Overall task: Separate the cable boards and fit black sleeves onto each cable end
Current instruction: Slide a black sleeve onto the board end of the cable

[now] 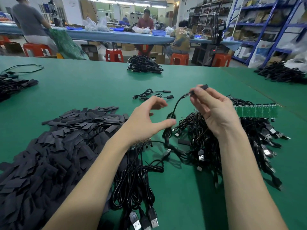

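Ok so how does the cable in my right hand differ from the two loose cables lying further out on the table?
The held cable is lifted off the green table, pinched near its sleeved end by the right hand; the two loose cables lie flat, untouched. The held cable trails down into the tangled pile, while the loose cables sit apart from any pile. All are thin, black, and carry a black sleeve at one end.
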{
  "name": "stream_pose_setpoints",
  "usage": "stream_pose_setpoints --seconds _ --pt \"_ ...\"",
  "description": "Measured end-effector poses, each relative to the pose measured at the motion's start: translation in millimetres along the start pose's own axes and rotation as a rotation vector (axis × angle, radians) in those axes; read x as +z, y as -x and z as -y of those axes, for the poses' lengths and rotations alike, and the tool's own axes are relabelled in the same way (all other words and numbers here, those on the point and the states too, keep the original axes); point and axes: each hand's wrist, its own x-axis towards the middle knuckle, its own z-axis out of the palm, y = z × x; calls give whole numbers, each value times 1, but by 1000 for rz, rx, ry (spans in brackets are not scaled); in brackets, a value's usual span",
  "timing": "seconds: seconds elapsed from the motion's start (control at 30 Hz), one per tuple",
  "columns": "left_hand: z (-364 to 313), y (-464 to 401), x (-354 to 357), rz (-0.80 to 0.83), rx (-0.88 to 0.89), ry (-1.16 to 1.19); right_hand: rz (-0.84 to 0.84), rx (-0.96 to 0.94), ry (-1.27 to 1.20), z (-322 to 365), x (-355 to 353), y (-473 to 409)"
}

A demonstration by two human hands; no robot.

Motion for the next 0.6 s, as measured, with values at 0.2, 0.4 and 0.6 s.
stream_pose_setpoints --seconds 0.2,0.4,0.6 --pt "4 -1 -4 143 -176 101 14 -36 3 6 11 4" --pt "10 -1 -7 148 -203 244 35 31 -72 -11 17 1" --pt "5 5 -43 197 -272 436 50 111 -190 -21 7 -5"
